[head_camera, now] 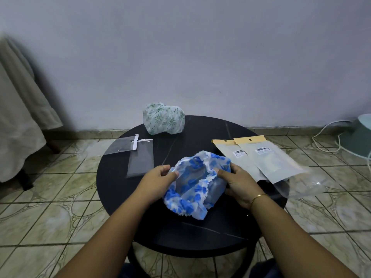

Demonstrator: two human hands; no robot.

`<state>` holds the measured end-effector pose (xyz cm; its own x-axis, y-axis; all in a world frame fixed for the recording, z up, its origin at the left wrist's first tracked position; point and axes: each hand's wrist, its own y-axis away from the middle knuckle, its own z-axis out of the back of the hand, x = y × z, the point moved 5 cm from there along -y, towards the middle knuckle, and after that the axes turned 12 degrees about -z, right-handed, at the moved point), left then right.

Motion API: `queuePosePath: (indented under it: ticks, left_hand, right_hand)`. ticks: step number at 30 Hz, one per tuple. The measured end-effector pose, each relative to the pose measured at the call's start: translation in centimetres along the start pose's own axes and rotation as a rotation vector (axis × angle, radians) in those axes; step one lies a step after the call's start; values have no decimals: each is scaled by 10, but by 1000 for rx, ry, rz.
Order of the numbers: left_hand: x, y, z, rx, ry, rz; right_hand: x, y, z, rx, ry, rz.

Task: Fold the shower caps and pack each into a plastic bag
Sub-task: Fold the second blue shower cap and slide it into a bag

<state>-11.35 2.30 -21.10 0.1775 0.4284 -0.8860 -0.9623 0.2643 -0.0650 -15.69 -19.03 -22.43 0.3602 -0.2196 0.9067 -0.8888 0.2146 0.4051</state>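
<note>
Head view: left fingers (172, 174) and right fingers (221, 173) pinched opposite rims of the blue shower cap (197, 185), opening upward, long axis running far-right to near-left over the bench (200, 237); clear bags (138, 155) lay left, well apart.

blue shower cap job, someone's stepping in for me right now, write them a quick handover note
Left hand and right hand each pinch the rim of the blue shower cap, held open and unfolded over the round black table.
Green-print shower cap sits unfolded at the far edge.
Two clear plastic bags lie left; two labelled pouches lie right.
Done: no cap visibly packed.
Left: fold both caps and bag each.
</note>
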Motion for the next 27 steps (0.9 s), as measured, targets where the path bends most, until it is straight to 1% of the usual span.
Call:
queuePosePath:
  ticks: [3, 4, 5, 7, 8, 10, 12, 13, 14, 15, 17, 19, 20, 21, 22, 24, 25, 26, 27]
  left_hand:
    - [1, -4, -4, -30, 11, 2]
    - [1, -6, -5, -51, 16, 5]
    - [0, -7, -6, -74, 28, 14]
    - [2, -10, -9, -122, 65, 49]
    - [3, -11, -11, -137, 93, 67]
    - [5, -14, -17, -137, 190, 107]
    - [4, -17, -22, -126, 301, 144]
    - [4, -18, -25, -114, 342, 165]
    - [4, -18, -26, -105, 370, 182]
    - [4, -18, -28, -98, 389, 192]
    - [5, -20, -28, -96, 403, 199]
    - [8, -22, -27, -100, 408, 204]
    - [9, -23, -28, -99, 409, 207]
    - [9, -24, -29, -97, 411, 207]
    - [8, -24, -31, -94, 413, 209]
    - [5, -25, -34, -88, 417, 206]
    - [4, -25, -36, -86, 418, 204]
    - [3, -25, -37, -86, 419, 203]
    - [2, -26, -39, -88, 422, 201]
  right_hand:
    - [12, 2, 5, -261, 535, 183]
    - [15, 3, 6, -352, 674, 252]
    - [19, 5, 5, -418, 758, 304]
    - [22, 5, 4, -464, 811, 335]
    - [23, 3, 3, -440, 785, 324]
    - [22, 1, 1, -340, 631, 255]
    - [23, 7, -3, -245, 405, 173]
    - [23, 9, -4, -224, 345, 137]
    - [24, 11, -4, -224, 348, 124]
    - [25, 13, -3, -251, 422, 159]
    - [32, 19, -5, -377, 648, 348]
    - [45, 26, -7, -594, 905, 590]
    - [51, 28, -6, -711, 1052, 644]
    - [56, 26, -2, -803, 1203, 609]
    - [61, 21, 5, -823, 1350, 470]
    - [62, 7, 23, -727, 1543, 104]
    - [58, -2, 32, -666, 1565, -43]
    - [53, -8, 40, -615, 1544, -146]
    - [46, -14, 45, -577, 1514, -207]
